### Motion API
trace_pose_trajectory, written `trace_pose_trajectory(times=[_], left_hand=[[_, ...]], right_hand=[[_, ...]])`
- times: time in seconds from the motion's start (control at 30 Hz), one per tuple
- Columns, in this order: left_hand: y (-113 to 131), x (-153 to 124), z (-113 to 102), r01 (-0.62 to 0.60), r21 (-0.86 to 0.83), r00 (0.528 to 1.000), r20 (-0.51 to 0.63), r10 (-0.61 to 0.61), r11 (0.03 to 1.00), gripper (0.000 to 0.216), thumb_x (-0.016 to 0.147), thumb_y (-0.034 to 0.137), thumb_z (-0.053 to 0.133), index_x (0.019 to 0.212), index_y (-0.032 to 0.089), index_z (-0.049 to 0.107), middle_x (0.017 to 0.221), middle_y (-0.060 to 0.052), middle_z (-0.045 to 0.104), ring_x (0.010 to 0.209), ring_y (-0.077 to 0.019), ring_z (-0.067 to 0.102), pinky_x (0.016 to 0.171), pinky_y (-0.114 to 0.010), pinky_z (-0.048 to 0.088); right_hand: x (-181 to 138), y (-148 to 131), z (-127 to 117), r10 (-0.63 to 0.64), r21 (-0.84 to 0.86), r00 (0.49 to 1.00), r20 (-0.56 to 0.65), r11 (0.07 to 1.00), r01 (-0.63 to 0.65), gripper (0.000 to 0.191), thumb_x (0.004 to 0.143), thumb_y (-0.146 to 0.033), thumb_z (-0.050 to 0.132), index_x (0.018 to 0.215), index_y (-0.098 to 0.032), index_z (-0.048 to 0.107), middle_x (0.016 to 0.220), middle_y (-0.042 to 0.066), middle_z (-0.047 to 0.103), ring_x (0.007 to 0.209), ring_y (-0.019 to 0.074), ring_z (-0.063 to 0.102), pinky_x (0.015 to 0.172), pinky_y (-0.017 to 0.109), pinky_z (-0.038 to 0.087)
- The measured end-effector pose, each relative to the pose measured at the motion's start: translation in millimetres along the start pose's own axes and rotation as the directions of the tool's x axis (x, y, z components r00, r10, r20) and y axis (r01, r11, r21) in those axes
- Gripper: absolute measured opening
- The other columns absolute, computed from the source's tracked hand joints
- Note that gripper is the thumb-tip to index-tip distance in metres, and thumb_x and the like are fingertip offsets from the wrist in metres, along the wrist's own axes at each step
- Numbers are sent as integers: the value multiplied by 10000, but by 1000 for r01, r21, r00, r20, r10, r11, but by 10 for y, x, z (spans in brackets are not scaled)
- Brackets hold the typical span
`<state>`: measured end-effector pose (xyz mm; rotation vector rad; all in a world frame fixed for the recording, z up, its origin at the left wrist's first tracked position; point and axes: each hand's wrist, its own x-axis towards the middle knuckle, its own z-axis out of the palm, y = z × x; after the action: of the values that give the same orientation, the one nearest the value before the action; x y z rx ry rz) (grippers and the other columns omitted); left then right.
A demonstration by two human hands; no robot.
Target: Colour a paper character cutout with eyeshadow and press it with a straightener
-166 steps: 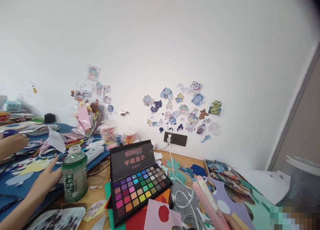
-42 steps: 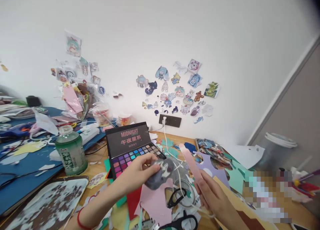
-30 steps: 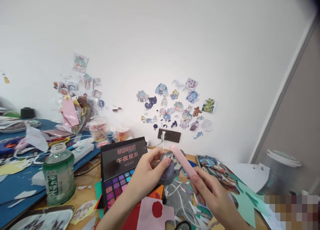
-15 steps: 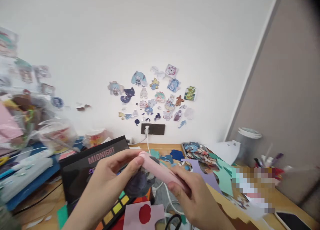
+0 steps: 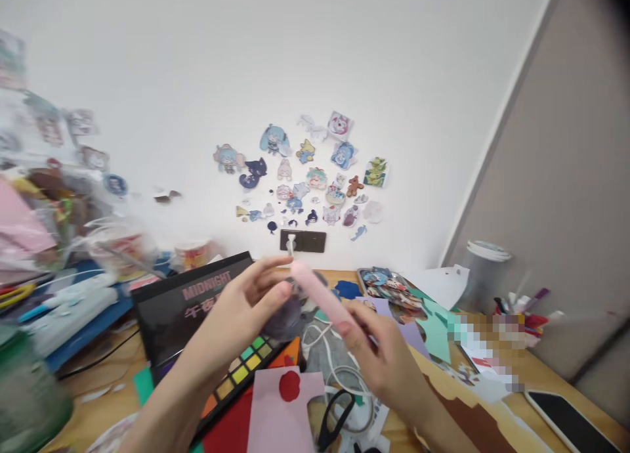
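My right hand (image 5: pixel 381 348) is closed around the lower part of a smooth, pale pink stick-shaped object (image 5: pixel 317 292) with a rounded end. Its exact kind I cannot make out. The object slants up to the left above the desk. My left hand (image 5: pixel 251 302) is beside its upper end, thumb and fingers apart and curved, gripping nothing. Behind the pink object is a round, greyish see-through item (image 5: pixel 285 318), partly covered. Below the hands lie a pink paper piece (image 5: pixel 278 413) with a red paper shape (image 5: pixel 289 386) on it, and black-handled scissors (image 5: pixel 336 419).
A black palette (image 5: pixel 191 302) with coloured squares stands with its lid up on the left. A power strip (image 5: pixel 79 302) and a green jar (image 5: pixel 32 387) are at far left. Cut paper, a tray of cutouts (image 5: pixel 388 285), a white cable (image 5: pixel 315 331) and a phone (image 5: pixel 573 420) crowd the desk.
My left thumb and fingers have come apart from the pink object's upper end. The right hand still grips it, and it stands more steeply. The view has shifted slightly downward.
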<state>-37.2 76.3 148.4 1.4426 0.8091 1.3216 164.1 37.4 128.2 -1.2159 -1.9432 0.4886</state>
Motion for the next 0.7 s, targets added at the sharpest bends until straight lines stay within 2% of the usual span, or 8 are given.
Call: trace_pose_trajectory(times=[0.07, 0.17, 0.23, 0.33, 0.4, 0.5, 0.57, 0.7], left_hand=[[-28, 6, 10, 41, -116, 993, 116, -27, 992, 414, 750, 351, 676, 1121, 213, 556, 961, -43, 693, 877, -151, 638, 724, -188, 489], [-122, 4, 111, 94, -278, 981, 187, -42, 956, 295, 660, 166, 755, 924, 136, 625, 788, -40, 683, 720, -131, 646, 676, -192, 488], [-200, 10, 222, 77, -344, 989, 145, -28, 936, 201, 698, 181, 716, 866, 121, 623, 681, -28, 655, 614, -117, 628, 631, -212, 498], [-278, 24, 352, 5, -421, 999, 35, 11, 907, 144, 755, 222, 654, 863, 143, 600, 732, -16, 633, 649, -122, 638, 645, -234, 511], [-286, 31, 367, -51, -448, 998, -49, 32, 893, 136, 757, 215, 649, 862, 151, 591, 765, -3, 614, 638, -108, 633, 609, -212, 503], [-250, 49, 276, -134, -457, 982, -183, 55, 879, 81, 773, 210, 630, 801, 155, 578, 692, 34, 557, 553, -61, 575, 538, -167, 461], [-210, 65, 175, -183, -448, 963, -262, 67, 875, 74, 786, 218, 615, 768, 162, 571, 626, 55, 515, 498, -40, 515, 495, -150, 425], [-122, 70, -1, -257, -386, 921, -376, 104, 886, 79, 789, 243, 617, 757, 176, 592, 543, 74, 473, 458, -36, 447, 473, -144, 399]], right_hand=[[-16, 7, 14, 51, 111, 998, -48, 993, -45, 294, 912, -445, 366, 832, -198, 504, 614, -36, 423, 524, 117, 393, 485, 247, 280], [-20, 34, 53, 133, 327, 980, -147, 942, -79, 302, 886, -491, 410, 820, -206, 483, 614, -33, 427, 503, 117, 393, 465, 244, 298], [-6, 47, 91, 172, 446, 967, -190, 892, -71, 286, 871, -487, 447, 808, -210, 476, 627, -25, 444, 517, 120, 416, 470, 241, 319], [11, 37, 154, 204, 533, 961, -189, 843, -75, 290, 861, -476, 471, 738, -213, 458, 626, -25, 448, 509, 115, 429, 479, 239, 351], [8, 18, 191, 222, 553, 963, -152, 827, -104, 322, 849, -498, 476, 708, -211, 444, 637, -27, 454, 479, 100, 416, 470, 240, 365], [-10, 6, 232, 234, 568, 970, -61, 807, -159, 390, 809, -578, 492, 729, -198, 455, 641, -42, 447, 397, 49, 346, 384, 205, 267], [-13, 23, 249, 244, 604, 970, -10, 774, -189, 435, 776, -626, 503, 815, -193, 484, 636, -54, 437, 354, 19, 298, 355, 187, 184], [20, 93, 259, 286, 699, 956, 69, 669, -251, 606, 701, -709, 518, 1010, -189, 477, 618, -73, 416, 311, -4, 261, 319, 165, 164]])
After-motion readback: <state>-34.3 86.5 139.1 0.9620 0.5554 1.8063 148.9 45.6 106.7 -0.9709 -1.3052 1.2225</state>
